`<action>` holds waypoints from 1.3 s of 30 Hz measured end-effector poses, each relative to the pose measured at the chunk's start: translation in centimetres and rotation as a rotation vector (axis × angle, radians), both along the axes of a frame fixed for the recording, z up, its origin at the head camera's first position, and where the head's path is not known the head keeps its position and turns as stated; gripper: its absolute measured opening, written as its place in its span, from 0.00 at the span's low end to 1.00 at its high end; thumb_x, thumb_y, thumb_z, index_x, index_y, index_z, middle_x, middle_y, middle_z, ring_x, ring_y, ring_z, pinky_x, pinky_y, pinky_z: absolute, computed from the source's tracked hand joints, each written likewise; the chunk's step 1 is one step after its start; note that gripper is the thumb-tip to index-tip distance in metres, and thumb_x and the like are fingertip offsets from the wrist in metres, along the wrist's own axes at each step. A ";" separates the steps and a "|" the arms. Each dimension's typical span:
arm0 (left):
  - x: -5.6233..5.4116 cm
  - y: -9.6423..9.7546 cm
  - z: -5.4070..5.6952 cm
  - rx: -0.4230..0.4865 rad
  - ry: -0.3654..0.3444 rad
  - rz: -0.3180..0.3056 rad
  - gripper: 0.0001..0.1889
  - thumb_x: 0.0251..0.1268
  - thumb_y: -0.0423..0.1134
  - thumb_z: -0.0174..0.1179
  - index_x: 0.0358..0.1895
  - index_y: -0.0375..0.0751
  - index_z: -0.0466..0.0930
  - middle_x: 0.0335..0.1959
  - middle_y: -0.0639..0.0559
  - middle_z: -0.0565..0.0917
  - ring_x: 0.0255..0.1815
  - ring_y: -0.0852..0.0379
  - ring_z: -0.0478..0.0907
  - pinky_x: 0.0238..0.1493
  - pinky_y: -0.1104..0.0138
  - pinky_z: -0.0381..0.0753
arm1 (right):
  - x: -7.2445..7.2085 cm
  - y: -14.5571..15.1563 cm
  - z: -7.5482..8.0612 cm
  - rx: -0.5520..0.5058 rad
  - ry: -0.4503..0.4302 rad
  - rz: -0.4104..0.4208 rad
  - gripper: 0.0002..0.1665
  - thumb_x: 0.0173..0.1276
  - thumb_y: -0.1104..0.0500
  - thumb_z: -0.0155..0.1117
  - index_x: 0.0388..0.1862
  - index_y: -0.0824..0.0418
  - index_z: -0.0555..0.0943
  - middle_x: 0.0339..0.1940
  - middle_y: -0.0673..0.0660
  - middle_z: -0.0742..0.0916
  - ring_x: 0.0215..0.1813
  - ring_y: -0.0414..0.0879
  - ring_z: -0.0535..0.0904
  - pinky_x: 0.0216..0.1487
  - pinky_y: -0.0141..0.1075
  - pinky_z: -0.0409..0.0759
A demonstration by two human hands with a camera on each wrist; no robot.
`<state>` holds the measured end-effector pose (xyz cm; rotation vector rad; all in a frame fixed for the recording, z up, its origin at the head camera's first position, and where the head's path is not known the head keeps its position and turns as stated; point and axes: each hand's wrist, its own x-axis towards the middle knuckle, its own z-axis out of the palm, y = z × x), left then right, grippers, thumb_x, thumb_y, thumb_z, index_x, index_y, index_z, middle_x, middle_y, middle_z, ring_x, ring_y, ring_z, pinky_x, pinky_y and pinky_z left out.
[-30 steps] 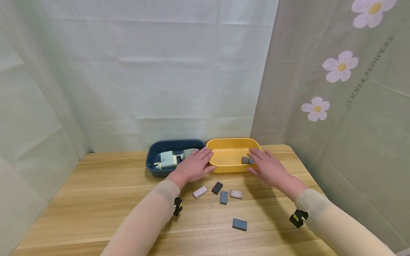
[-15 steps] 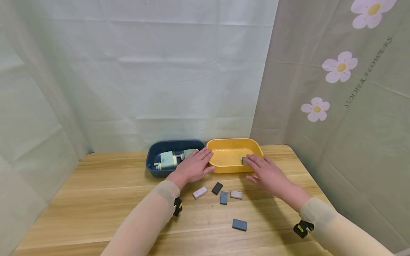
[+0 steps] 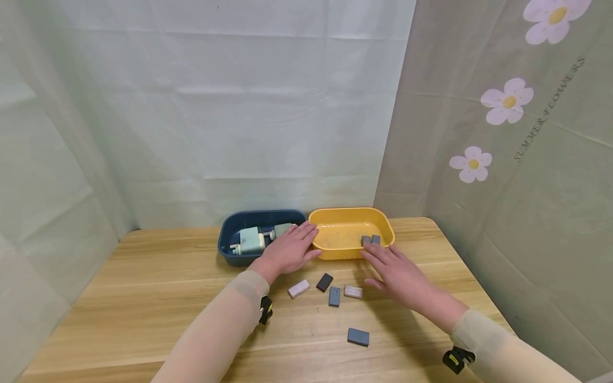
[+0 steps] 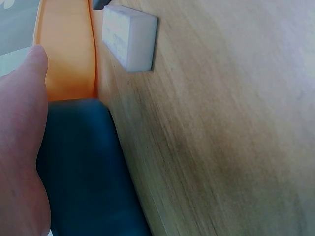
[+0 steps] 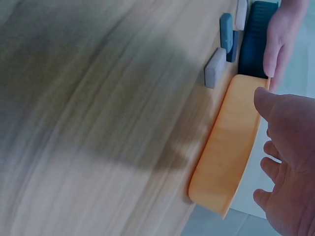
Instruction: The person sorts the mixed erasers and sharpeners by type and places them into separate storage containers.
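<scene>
My left hand [image 3: 288, 250] lies with straight fingers over the adjoining rims of the dark blue bin [image 3: 229, 254] and the yellow bin [image 3: 342, 254]. By the yellow bin's front right edge hovers my right hand [image 3: 401, 277], fingers extended and holding nothing. Two small dark grey blocks [image 3: 375, 239] sit inside the yellow bin, just beyond its fingertips. In front of the bins lie a pale pinkish block [image 3: 299, 289], a black block [image 3: 324, 282], a blue-grey block [image 3: 334, 297] and a whitish block [image 3: 353, 291]. The right wrist view shows the right hand's [image 5: 290, 157] fingers loosely spread.
Inside the blue bin are pale green bottle-like items [image 3: 251, 240], one partly hidden by the left hand. Another blue-grey block [image 3: 358, 336] lies nearer on the wooden table [image 3: 143, 298]. Fabric curtains [image 3: 249, 106] stand behind and at both sides.
My right hand has drawn back from over the yellow bin toward the front, uncovering both dark grey blocks inside. The left hand has stayed in place.
</scene>
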<state>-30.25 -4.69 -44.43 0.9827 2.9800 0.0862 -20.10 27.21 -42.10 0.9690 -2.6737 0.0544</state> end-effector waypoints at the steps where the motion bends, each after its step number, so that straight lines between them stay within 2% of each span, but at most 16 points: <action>1: 0.0 0.0 0.0 -0.002 0.002 -0.001 0.41 0.90 0.67 0.41 0.91 0.45 0.55 0.92 0.50 0.54 0.93 0.51 0.44 0.90 0.53 0.45 | 0.1 0.0 -0.1 0.000 0.002 0.004 0.41 0.75 0.48 0.79 0.78 0.67 0.77 0.78 0.66 0.80 0.78 0.63 0.76 0.78 0.66 0.72; 23: -0.3 0.0 -0.2 -0.010 -0.019 0.016 0.42 0.89 0.68 0.40 0.92 0.47 0.53 0.93 0.52 0.52 0.93 0.52 0.42 0.90 0.54 0.42 | 3.7 0.1 -1.4 0.040 -0.102 0.014 0.41 0.78 0.45 0.76 0.81 0.64 0.77 0.82 0.62 0.78 0.82 0.61 0.72 0.82 0.64 0.66; 33: -0.1 0.0 -0.1 -0.013 0.000 0.007 0.42 0.90 0.68 0.39 0.92 0.45 0.54 0.92 0.51 0.52 0.93 0.51 0.44 0.90 0.53 0.45 | 5.4 0.0 -1.8 0.036 -0.094 0.055 0.37 0.77 0.46 0.76 0.77 0.63 0.80 0.82 0.60 0.78 0.82 0.59 0.73 0.79 0.64 0.70; 39: 0.1 0.0 0.1 -0.010 -0.002 0.007 0.42 0.90 0.68 0.40 0.92 0.45 0.54 0.92 0.50 0.53 0.93 0.51 0.44 0.90 0.53 0.45 | 6.2 -0.1 -2.1 0.023 -0.136 0.051 0.36 0.78 0.44 0.76 0.76 0.61 0.80 0.82 0.60 0.77 0.83 0.59 0.72 0.80 0.63 0.70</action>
